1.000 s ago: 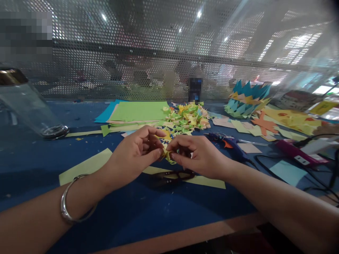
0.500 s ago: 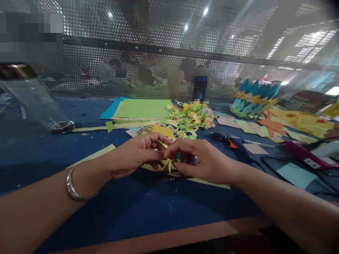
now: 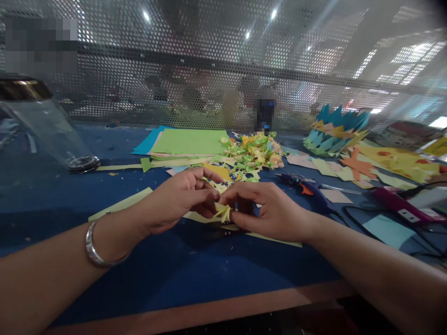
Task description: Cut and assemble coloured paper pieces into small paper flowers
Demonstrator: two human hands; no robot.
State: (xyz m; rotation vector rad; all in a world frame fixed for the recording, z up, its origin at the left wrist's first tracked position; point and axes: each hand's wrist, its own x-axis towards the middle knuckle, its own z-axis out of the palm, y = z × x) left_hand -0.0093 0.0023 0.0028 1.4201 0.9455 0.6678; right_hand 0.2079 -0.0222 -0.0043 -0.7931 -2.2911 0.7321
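A small yellow paper flower (image 3: 224, 213) with pointed petals is held between my two hands above the blue table. My right hand (image 3: 260, 207) pinches it between thumb and bent fingers. From the other side, my left hand (image 3: 190, 197) has its thumb and fingertips closed at the flower's left petals. The exact contact of the left fingertips is partly hidden. Beneath the hands lie pale yellow paper strips (image 3: 274, 240). Just beyond them is a heap of cut paper flowers (image 3: 260, 151) in yellow and green.
A glass bottle (image 3: 52, 130) stands at left. Green paper sheets (image 3: 192, 142) are stacked behind. To the right lie a blue glue gun (image 3: 319, 197), a purple power strip (image 3: 401, 204) with cables, and a light blue paper square (image 3: 389, 230). A folded-paper crown (image 3: 335, 130) stands at the back right.
The yellow flower has turned in my fingers, its petals now pointing more to the left. My left fingers have shifted slightly, the index finger lifting away.
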